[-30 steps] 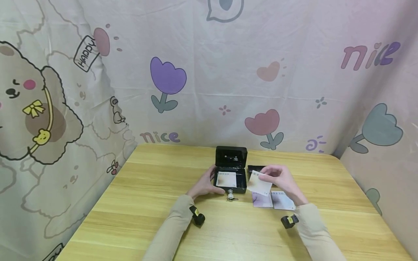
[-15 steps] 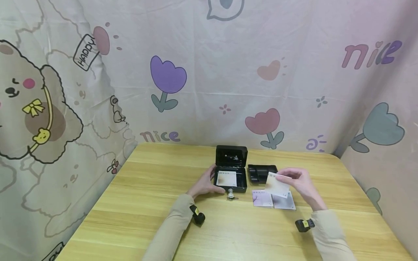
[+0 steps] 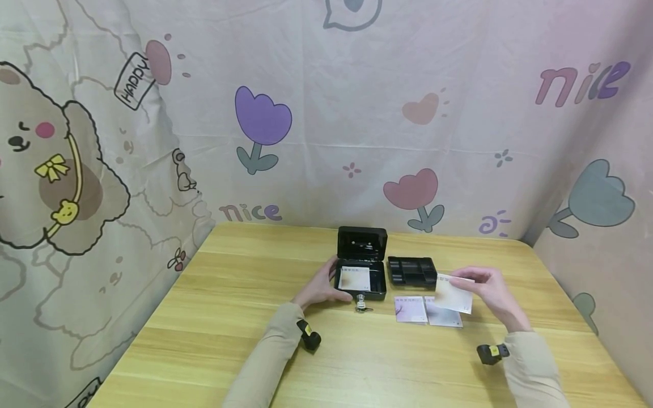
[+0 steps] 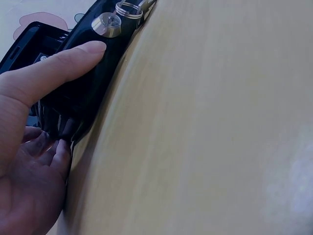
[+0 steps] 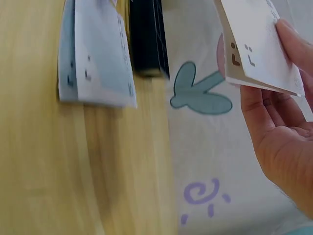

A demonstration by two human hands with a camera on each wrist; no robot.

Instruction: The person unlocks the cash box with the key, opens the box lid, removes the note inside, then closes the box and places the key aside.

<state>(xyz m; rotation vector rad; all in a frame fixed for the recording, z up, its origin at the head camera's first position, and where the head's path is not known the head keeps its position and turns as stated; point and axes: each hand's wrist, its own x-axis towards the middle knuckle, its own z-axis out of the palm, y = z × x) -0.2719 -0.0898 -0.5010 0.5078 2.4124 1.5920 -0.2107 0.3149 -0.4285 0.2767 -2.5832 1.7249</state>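
Observation:
A black cash box stands with its lid raised, and a cream notepad lies inside on the left. My left hand grips the box at its left front corner; in the left wrist view the thumb lies along the front near the lock, the fingers round the side. With my right hand I pinch another cream notepad between thumb and fingers. Held above the table, its sheets fan slightly apart in the right wrist view. A purple notepad and a bluish notepad lie side by side below it.
A black compartment tray sits just right of the box. Keys on a ring hang at the box's front lock. The wooden table ends at a printed cloth backdrop.
My right hand has moved right with the cream notepad, away from the box and past the tray, uncovering the tray and more of the bluish notepad. The left hand stays on the box.

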